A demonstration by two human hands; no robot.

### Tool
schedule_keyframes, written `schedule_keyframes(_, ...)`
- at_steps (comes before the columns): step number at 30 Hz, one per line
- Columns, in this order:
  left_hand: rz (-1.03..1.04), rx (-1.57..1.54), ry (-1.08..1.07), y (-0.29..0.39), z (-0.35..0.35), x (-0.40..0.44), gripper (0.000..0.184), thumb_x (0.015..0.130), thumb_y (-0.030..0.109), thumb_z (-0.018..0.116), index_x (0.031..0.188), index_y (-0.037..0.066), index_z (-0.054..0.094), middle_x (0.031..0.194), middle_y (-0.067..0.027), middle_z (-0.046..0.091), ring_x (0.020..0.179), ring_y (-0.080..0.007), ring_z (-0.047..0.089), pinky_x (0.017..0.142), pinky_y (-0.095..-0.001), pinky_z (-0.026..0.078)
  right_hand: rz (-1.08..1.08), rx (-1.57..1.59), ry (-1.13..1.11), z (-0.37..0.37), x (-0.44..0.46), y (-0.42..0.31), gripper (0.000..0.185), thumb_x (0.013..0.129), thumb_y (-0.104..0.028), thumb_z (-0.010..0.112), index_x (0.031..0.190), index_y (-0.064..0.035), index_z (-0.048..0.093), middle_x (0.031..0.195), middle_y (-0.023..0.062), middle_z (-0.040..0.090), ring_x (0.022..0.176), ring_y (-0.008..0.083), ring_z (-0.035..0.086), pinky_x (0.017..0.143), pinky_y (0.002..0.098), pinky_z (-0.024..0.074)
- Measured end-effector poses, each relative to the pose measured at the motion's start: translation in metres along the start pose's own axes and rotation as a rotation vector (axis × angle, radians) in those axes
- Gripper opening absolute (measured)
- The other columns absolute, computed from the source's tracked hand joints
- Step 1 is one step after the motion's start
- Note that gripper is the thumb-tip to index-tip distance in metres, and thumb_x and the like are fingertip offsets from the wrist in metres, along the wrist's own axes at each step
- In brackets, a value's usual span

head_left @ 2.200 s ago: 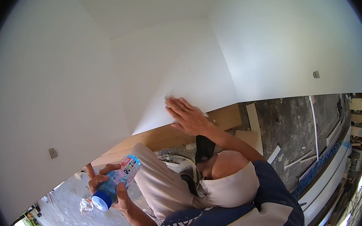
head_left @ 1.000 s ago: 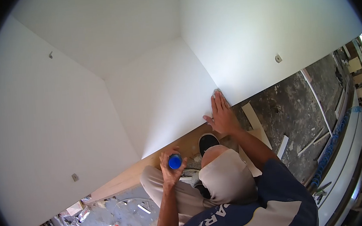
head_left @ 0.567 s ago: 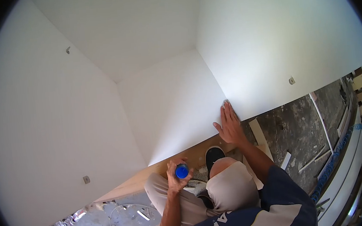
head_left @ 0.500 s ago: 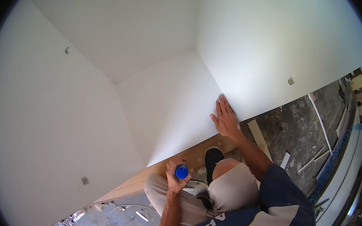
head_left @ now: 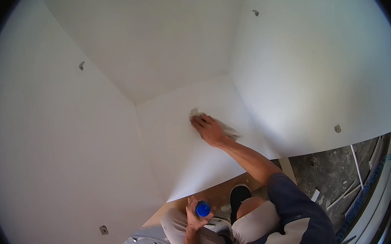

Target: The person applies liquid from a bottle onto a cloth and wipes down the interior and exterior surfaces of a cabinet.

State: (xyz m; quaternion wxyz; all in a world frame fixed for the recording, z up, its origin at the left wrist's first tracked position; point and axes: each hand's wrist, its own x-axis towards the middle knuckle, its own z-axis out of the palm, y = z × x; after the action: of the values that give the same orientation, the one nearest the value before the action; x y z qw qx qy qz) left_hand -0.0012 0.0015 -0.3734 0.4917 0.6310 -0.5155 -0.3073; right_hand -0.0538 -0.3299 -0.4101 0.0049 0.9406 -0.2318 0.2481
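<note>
Head view: relative to the white bottom panel [head_left: 208,162], the right hand [head_left: 209,129] presses a pale cloth [head_left: 230,131] flat onto its surface, fingers bent over the cloth. Just outside its front edge, the left hand [head_left: 195,218] is closed around a bottle with a blue cap [head_left: 203,208], near the person's knee [head_left: 174,219]. The two hands are well apart.

- White, plain panels [head_left: 67,142], shading to grey deeper in
- Off-white cloth [head_left: 230,131]
- Bright blue bottle cap [head_left: 203,208]
- Navy shirt [head_left: 297,199] – a pale grey-beige patch on it
- Light beige trousers [head_left: 256,221]
- Black shoe [head_left: 240,195], pale rim
- Tan wooden board [head_left: 215,190]
- Floor [head_left: 319,169]: dark grey, mottled with pale specks at right – lighter bluish grey at left
- Blue coil [head_left: 390,156]
- Grey metal fittings [head_left: 104,230]
</note>
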Motion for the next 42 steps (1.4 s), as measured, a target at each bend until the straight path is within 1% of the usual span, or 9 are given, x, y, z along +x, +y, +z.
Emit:
schedule_keyframes(2,-0.056,-0.037,-0.008,0.004,-0.002,0.004,0.043,0.065,0.014,0.087,0.099,0.009,0.061,0.101,-0.0101,0.071,0.092,-0.026,0.065,0.085,-0.0384,0.052,-0.053,0.113,-0.15,0.046,0.046,-0.005,0.048,0.093,-0.01,0.058,0.141,-0.0029,0.052,0.143,0.0097,0.055,0.135,0.0308,0.046,0.111,0.0413,0.0437)
schedule_keyframes(6,-0.014,-0.048,-0.019,0.003,-0.001,0.015,0.044,0.064,0.012,0.086,0.1,0.009,0.062,0.097,-0.0101,0.071,0.09,-0.0249,0.066,0.084,-0.0377,0.052,-0.174,0.334,-0.036,0.06,0.107,0.002,0.049,0.1,-0.019,0.053,0.146,-0.0042,0.046,0.15,0.0108,0.049,0.14,0.0313,0.042,0.116,0.0422,0.0381)
schedule_keyframes(11,-0.042,-0.061,-0.04,-0.001,-0.002,0.019,0.045,0.062,0.011,0.087,0.099,0.008,0.062,0.095,-0.0103,0.072,0.09,-0.0251,0.066,0.084,-0.0378,0.052,0.245,0.003,-0.158,0.018,0.07,0.109,0.058,0.101,-0.034,0.051,0.149,-0.0032,0.043,0.152,0.0129,0.047,0.137,0.0329,0.043,0.116,0.0475,0.0302)
schedule_keyframes(16,-0.053,-0.124,-0.036,-0.003,0.002,0.023,0.046,0.06,0.01,0.087,0.098,0.008,0.061,0.095,-0.0106,0.071,0.089,-0.0255,0.067,0.083,-0.0383,0.053,0.498,-0.329,-0.205,0.0,0.05,0.157,0.071,0.099,-0.043,0.051,0.141,0.0135,0.045,0.148,0.0235,0.048,0.136,0.0324,0.041,0.111,0.0442,0.0313)
schedule_keyframes(22,-0.025,-0.037,-0.065,-0.001,0.003,0.017,0.046,0.061,0.009,0.086,0.099,0.007,0.06,0.095,-0.0114,0.071,0.087,-0.0252,0.067,0.082,-0.0375,0.053,0.553,-0.336,-0.162,-0.003,0.06,0.144,0.071,0.1,-0.046,0.051,0.134,0.0158,0.051,0.145,0.0268,0.049,0.133,0.0349,0.041,0.109,0.0426,0.0331)
schedule_keyframes(28,-0.127,-0.197,0.053,-0.008,0.005,0.007,0.043,0.063,0.012,0.087,0.098,0.009,0.062,0.096,-0.0098,0.072,0.09,-0.0252,0.067,0.085,-0.0378,0.052,0.738,-0.288,-0.276,-0.039,-0.041,0.064,0.078,0.1,-0.046,0.049,0.144,0.0178,0.036,0.15,0.0337,0.039,0.135,0.0405,0.037,0.113,0.0455,0.03)
schedule_keyframes(35,-0.079,-0.156,-0.023,-0.007,0.005,0.011,0.046,0.065,0.003,0.084,0.102,0.006,0.058,0.097,-0.0122,0.068,0.088,-0.0213,0.067,0.08,-0.035,0.054,0.674,-0.191,-0.138,0.016,0.057,0.15,0.08,0.1,-0.048,0.047,0.149,0.0137,0.032,0.157,0.0295,0.032,0.14,0.0401,0.033,0.117,0.0463,0.0269)
schedule_keyframes(39,-0.114,-0.216,0.007,-0.001,0.007,0.012,0.042,0.063,0.009,0.086,0.098,0.008,0.063,0.095,-0.0102,0.072,0.091,-0.0248,0.067,0.084,-0.0376,0.053,0.79,-0.238,-0.049,0.039,0.077,0.107,0.078,0.101,-0.05,0.044,0.148,0.0128,0.037,0.158,0.0285,0.032,0.146,0.0409,0.029,0.12,0.047,0.023)
schedule_keyframes(42,-0.117,-0.178,-0.023,-0.003,0.009,0.014,0.044,0.064,0.01,0.087,0.099,0.007,0.062,0.096,-0.0114,0.072,0.088,-0.0249,0.068,0.083,-0.0373,0.053,0.424,0.024,-0.242,0.04,0.088,0.037,0.081,0.104,-0.051,0.038,0.152,0.0121,0.027,0.161,0.0248,0.029,0.149,0.0399,0.024,0.123,0.0475,0.0188)
